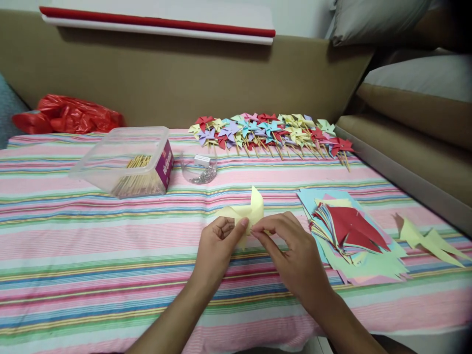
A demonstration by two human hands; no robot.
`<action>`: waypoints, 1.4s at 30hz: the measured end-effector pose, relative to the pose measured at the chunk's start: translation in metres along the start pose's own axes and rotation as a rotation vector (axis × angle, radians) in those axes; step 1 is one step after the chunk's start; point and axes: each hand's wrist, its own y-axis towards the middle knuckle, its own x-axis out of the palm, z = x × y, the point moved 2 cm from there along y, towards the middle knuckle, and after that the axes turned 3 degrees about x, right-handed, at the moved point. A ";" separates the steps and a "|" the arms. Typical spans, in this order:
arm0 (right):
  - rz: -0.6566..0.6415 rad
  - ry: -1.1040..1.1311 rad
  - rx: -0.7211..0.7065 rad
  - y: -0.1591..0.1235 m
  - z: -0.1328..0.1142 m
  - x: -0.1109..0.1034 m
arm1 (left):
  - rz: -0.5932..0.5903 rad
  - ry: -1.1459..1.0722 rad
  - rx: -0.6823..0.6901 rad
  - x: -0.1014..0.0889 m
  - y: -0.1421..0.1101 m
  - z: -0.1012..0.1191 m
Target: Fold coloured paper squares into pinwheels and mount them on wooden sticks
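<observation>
A pale yellow paper pinwheel, its blades folded in, is held just above the striped cloth. My left hand grips it from the left, thumb across its front and fingers curled behind. At the pinwheel's right edge, my right hand has thumb and forefinger pinched together. Whatever sits between those fingertips is too small to make out. Beyond my hands stands a clear round tub of small silvery pieces, with a little white block in it.
A clear plastic box of wooden sticks lies at the left. Finished pinwheels on sticks are heaped at the back. Cut coloured papers are stacked right, near a loose yellow cut sheet. A red plastic bag lies back left.
</observation>
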 end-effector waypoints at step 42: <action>-0.072 0.282 0.396 0.001 0.009 -0.007 | -0.074 -0.013 0.209 0.005 -0.009 -0.002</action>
